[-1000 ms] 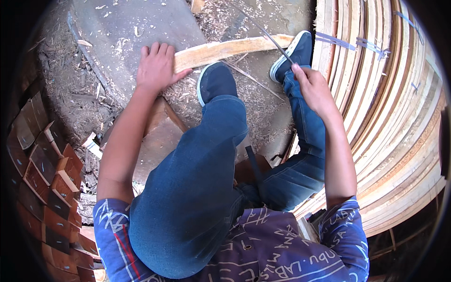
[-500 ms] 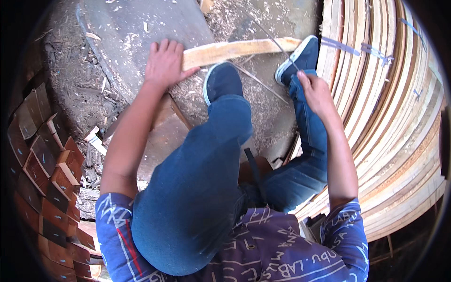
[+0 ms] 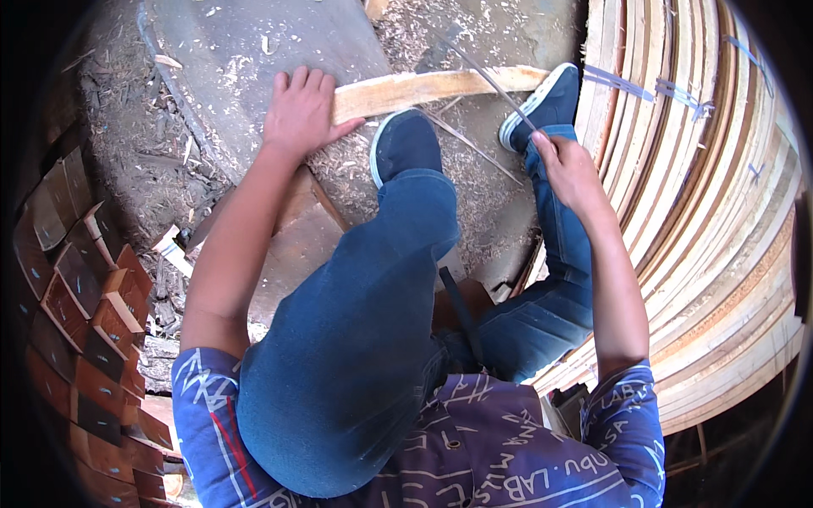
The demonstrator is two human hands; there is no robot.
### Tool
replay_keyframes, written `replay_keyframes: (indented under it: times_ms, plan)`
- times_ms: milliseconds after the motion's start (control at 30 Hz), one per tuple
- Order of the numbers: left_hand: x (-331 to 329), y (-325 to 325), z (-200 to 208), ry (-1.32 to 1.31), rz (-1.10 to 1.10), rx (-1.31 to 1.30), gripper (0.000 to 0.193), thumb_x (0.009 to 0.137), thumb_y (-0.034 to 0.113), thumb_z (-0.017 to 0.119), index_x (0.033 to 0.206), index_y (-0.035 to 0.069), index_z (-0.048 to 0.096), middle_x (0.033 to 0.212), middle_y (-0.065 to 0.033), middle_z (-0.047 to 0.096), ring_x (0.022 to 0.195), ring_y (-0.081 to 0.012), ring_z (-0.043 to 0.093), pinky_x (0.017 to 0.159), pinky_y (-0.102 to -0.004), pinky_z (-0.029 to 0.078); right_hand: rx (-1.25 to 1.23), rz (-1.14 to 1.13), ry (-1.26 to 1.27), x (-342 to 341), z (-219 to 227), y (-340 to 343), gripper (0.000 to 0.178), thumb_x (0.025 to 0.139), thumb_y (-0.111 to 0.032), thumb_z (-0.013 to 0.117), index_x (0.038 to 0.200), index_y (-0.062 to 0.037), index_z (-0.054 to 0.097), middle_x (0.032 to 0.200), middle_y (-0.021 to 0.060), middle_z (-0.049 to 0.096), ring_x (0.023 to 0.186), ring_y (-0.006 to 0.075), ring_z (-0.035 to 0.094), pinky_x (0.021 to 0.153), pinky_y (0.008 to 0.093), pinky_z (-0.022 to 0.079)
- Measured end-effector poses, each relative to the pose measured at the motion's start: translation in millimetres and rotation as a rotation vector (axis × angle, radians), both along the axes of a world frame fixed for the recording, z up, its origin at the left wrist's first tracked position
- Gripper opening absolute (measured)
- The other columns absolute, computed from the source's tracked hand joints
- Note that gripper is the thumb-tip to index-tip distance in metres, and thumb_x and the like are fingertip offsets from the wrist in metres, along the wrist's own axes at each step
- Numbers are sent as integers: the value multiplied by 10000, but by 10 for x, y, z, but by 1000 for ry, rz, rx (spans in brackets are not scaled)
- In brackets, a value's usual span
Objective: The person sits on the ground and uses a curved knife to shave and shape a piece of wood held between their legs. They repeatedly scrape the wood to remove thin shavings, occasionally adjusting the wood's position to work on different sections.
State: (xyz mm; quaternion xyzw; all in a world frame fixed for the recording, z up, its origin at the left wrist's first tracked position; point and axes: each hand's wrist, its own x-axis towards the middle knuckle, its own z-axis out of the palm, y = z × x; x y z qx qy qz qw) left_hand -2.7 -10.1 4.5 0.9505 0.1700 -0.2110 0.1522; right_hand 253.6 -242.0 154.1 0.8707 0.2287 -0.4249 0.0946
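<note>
Pale, gently curved wooden strip (image 3: 436,89) lies crosswise in front of the person, its left end at the left hand (image 3: 301,114) and its right end meeting a dark blue right shoe (image 3: 550,103) with a whitish sole. The left hand is open, fingers spread beyond the far edge, thumb stretched along the near edge; how firmly the palm presses cannot be told. The right hand (image 3: 566,165) is closed around the near end of a slim, dark, straight metal-looking rod (image 3: 485,74), which slants across the strip near its right end, past the far edge; whether the two touch is unclear. A dark blue left shoe (image 3: 409,146) crowds the near edge midway. Open room stretches beyond the far edge, over shaving-strewn ground (image 3: 500,38) and a flat grey slab (image 3: 254,38). Tightly packed, curved pale planks (image 3: 703,212) bound the right side, just beside the right shoe.
</note>
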Motion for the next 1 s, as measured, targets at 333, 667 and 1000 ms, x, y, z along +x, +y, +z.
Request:
replay_keyframes:
  times_ms: [333,667,1000]
  plan:
    - [56,-12,-62,-59,-5,-10,776,830,767,445,1038,35,598,989,-95,568,978,-223,467,883,-392,334,-102,-112,-61,283,-271,-607,591,993,-476,466,923,80,654,831,341,621,878,484,625,797,480,477]
    - [-44,25,-35,-11,24,21,779,808,750,496,1054,22,618,1014,-102,596,1010,-233,479,890,-397,333,194,-132,69,-51,99,382,558,1003,-451,460,1005,67,666,837,330,632,871,478,633,800,468,482]
    - [48,5,-27,-7,-5,3,776,829,768,447,1051,45,617,987,-83,591,981,-225,479,865,-389,324,-35,-108,0,145,-156,-132,590,993,-472,458,975,82,661,857,348,624,917,487,624,829,464,477]
